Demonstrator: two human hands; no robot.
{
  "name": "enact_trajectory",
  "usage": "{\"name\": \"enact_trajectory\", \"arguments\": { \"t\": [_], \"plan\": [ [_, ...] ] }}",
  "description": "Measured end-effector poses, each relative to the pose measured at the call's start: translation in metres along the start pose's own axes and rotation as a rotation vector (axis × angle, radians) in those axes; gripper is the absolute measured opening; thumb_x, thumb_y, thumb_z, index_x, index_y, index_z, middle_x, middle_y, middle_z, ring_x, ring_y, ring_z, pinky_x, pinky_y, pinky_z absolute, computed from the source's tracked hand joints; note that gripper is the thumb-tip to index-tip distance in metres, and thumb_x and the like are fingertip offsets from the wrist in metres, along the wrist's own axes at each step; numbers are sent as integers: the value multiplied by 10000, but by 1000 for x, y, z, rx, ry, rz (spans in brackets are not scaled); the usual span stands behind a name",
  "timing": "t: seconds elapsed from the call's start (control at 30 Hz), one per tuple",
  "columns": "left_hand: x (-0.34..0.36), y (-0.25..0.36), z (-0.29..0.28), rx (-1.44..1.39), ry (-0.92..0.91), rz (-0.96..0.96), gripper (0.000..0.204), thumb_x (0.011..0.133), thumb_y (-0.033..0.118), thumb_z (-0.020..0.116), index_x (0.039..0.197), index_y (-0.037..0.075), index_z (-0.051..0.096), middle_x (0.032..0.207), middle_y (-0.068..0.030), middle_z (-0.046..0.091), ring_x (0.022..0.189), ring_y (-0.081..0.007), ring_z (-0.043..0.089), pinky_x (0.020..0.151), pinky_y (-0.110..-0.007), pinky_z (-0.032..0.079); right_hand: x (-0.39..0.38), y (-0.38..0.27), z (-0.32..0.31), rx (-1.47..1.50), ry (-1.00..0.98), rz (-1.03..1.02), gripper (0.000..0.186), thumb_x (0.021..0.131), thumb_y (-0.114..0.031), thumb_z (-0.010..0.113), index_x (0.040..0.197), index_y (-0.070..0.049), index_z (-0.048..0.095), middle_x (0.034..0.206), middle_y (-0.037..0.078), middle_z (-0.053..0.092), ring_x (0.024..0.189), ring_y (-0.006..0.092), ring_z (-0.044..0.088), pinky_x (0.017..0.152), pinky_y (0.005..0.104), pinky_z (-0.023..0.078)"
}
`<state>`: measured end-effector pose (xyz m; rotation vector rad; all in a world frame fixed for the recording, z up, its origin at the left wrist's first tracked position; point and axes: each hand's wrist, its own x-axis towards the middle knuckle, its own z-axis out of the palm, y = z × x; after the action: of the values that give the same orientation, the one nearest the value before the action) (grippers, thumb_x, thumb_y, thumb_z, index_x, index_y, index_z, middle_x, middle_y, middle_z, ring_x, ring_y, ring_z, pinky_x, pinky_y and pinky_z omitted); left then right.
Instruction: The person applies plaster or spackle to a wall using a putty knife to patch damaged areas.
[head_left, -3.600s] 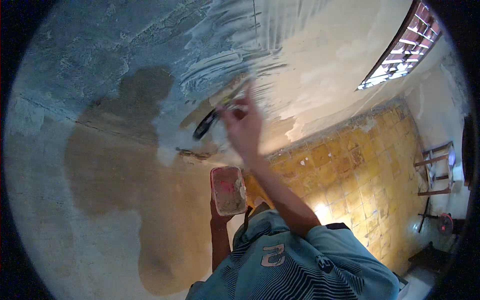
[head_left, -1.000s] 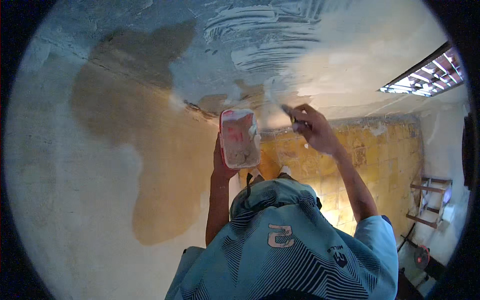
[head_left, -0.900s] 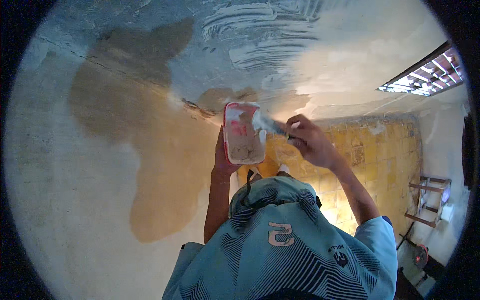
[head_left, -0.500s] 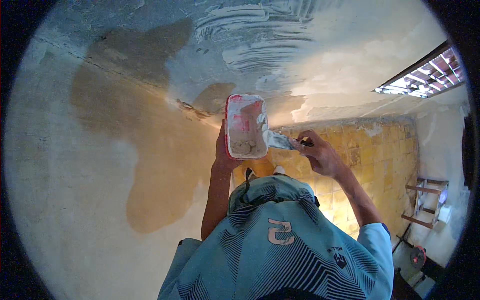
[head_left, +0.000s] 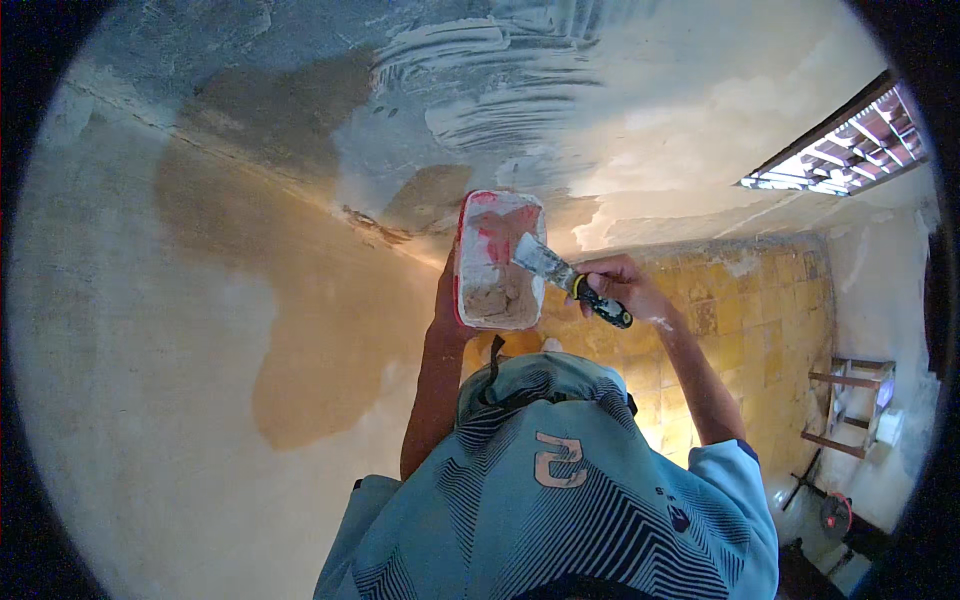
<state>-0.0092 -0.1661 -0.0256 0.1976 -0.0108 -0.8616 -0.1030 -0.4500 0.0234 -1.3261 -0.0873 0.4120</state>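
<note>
- Head view: the left hand (head_left: 447,305) is raised, fingers wrapped round the left edge of a red rectangular plastic tray (head_left: 499,259) smeared with pale plaster, holding it up close to the wall.
- The right hand (head_left: 618,283) is clenched on the black-and-yellow handle of a flat metal putty knife (head_left: 560,274); its blade reaches over the tray's right rim and points into the tray.
- A lump of grey-beige plaster (head_left: 490,300) sits at the tray's lower end.
- Above the tray, ridged strokes of wet white plaster (head_left: 480,90) cover the wall.
- Left of it spreads a bare tan patch of wall (head_left: 300,330).
- A barred window (head_left: 845,150) shows at upper right, over yellow floor tiles (head_left: 740,330).
</note>
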Motion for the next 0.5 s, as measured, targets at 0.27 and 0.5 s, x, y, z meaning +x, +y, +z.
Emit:
{"name": "enact_trajectory", "arguments": {
  "t": [0.27, 0.5],
  "plan": [
    [-6, -8, 7, 75, 60, -62, 573, 1039, 512, 397, 1464, 133, 465, 1362, -118, 591, 1191, -314, 616, 970, -529, 536, -38, 23, -40, -161, 149, 170, 365, 1007, -240, 620, 1259, 21, 654, 857, 99, 734, 682, 137, 656, 633, 268, 523],
    [-2, -14, 14, 68, 74, -54, 603, 1027, 545, 398, 1469, 141, 463, 1378, -120, 582, 1196, -326, 612, 992, -544, 520, -38, -47, -2, -617, 300, -240, 448, 883, 20, 657, 1321, -76, 647, 1079, 105, 607, 870, 195, 614, 733, 309, 530]
  ]
}}
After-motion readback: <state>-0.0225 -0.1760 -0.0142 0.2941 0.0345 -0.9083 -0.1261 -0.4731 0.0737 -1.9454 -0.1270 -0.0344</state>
